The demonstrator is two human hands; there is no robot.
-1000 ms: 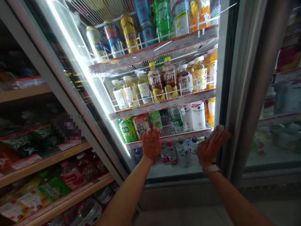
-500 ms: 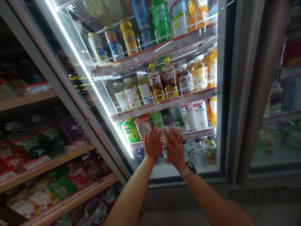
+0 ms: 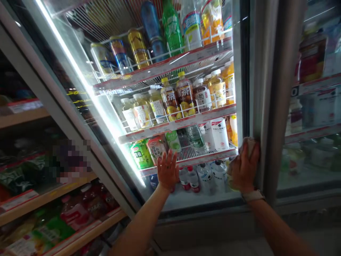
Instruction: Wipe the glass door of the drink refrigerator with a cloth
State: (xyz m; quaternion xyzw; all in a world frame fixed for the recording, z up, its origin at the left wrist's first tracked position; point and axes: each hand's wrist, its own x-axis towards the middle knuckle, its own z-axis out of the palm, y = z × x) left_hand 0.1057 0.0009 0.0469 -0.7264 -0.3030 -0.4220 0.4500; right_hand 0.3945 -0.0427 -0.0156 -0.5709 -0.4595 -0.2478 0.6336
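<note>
My left hand [image 3: 167, 171] lies flat, fingers spread, against the glass of a drinks cooler door, in front of the lower shelves. It holds nothing. My right hand [image 3: 243, 172], with a watch strap [image 3: 253, 196] at its wrist, presses a pale cloth [image 3: 250, 142] against the right edge of the door, at the metal frame [image 3: 255, 89]. Most of the cloth is hidden under the palm and fingers. Behind the glass, closest to my left hand, are a red drink carton [image 3: 157, 146] and a green one [image 3: 141, 155].
Lit shelves in the cooler carry cans [image 3: 137, 48], tea bottles [image 3: 185, 93] and white cartons [image 3: 218, 134]. A bright light strip [image 3: 71, 60] runs down the left side. Packaged goods fill wooden shelves [image 3: 53, 195] at left. Another glass-fronted cooler section [image 3: 309, 160] stands at right.
My right hand has slid rightward with the cloth, from beside my left hand to the door's right edge. The left hand stays flat on the glass; the view has shifted slightly.
</note>
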